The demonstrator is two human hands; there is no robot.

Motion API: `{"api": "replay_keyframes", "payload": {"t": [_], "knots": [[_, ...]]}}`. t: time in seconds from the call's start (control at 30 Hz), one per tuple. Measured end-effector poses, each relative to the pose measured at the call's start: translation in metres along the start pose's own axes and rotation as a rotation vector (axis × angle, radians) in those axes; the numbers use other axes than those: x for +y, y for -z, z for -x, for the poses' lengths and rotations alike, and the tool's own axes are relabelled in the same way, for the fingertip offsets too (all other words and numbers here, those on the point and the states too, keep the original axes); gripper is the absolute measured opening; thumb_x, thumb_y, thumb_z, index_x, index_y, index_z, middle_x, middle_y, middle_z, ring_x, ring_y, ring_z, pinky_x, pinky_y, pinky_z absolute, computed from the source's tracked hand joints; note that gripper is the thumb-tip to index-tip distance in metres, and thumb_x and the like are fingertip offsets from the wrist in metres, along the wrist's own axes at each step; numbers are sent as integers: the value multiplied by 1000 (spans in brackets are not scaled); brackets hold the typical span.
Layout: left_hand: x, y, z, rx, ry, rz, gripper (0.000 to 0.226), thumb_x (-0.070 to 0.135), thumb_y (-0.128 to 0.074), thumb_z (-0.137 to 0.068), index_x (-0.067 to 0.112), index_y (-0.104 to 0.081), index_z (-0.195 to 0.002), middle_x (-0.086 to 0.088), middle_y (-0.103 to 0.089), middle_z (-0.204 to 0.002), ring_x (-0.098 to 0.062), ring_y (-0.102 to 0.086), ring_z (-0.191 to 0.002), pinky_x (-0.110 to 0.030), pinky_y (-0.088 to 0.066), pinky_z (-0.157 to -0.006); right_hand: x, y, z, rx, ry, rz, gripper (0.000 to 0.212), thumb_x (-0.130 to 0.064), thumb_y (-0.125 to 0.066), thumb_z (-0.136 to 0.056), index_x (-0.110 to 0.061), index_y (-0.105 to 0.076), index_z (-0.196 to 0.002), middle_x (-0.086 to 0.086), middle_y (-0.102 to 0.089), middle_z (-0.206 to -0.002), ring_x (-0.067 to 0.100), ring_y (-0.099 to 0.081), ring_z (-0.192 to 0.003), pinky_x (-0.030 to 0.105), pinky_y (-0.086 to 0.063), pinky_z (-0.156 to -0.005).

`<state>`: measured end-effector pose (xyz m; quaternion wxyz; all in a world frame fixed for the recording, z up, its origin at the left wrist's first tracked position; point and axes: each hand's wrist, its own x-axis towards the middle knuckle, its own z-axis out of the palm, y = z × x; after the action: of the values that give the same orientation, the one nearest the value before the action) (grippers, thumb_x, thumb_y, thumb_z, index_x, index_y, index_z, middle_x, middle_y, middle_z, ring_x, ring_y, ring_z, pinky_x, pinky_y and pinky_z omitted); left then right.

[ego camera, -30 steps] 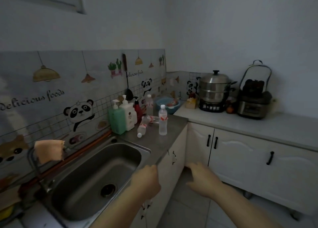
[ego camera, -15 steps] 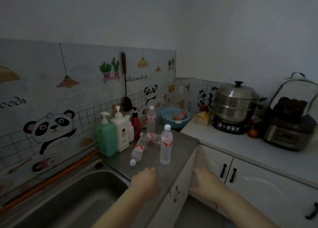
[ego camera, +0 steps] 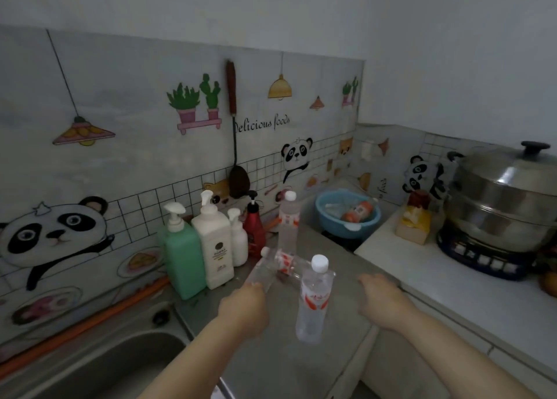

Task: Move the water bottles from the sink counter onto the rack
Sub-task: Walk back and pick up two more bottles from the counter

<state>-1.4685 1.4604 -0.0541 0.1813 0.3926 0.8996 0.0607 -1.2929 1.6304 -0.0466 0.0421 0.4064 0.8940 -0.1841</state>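
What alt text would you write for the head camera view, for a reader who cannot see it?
Two bare hands, left hand and right hand, reach over a grey sink counter toward clear water bottles: one upright bottle between them, one lying bottle behind, another standing bottle farther back. Soap dispensers line the panda-patterned wall.

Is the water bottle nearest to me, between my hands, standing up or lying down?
Standing up. The nearest water bottle stands on the counter, white cap on top, unlike the one lying on its side behind it.
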Motion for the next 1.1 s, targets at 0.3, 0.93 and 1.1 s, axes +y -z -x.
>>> {"api": "replay_keyframes", "payload": {"t": [0.3,0.93,1.1], "knots": [[15,-4,-98,-8,261,81,41,26,-61,-82,15,-48,-118,-7,-54,-124,-26,-55,-112,-40,-48,-95,14,15,-160,-154,197,68,42,-22,-54,-83,-9,-54,-123,13,-56,-131,25,-53,-120,25,-42,-99],[0,-70,-181,-20,470,59,78,14,-54,-87,8,-6,-148,-18,-38,-145,-31,-45,-126,-38,-38,-104,-31,-79,-257,-286,343,-23,85,-36,-76,-69,-21,-31,-140,8,-47,-130,26,-54,-115,40,-47,-97],[-13,-72,-165,-35,316,5,60,17,-57,-85,17,-33,-139,-5,-44,-142,-25,-43,-127,-33,-29,-109,-31,-86,-262,-279,336,-12,90,-30,-76,-70,-20,-25,-142,10,-44,-132,29,-52,-116,36,-45,-97]]}}
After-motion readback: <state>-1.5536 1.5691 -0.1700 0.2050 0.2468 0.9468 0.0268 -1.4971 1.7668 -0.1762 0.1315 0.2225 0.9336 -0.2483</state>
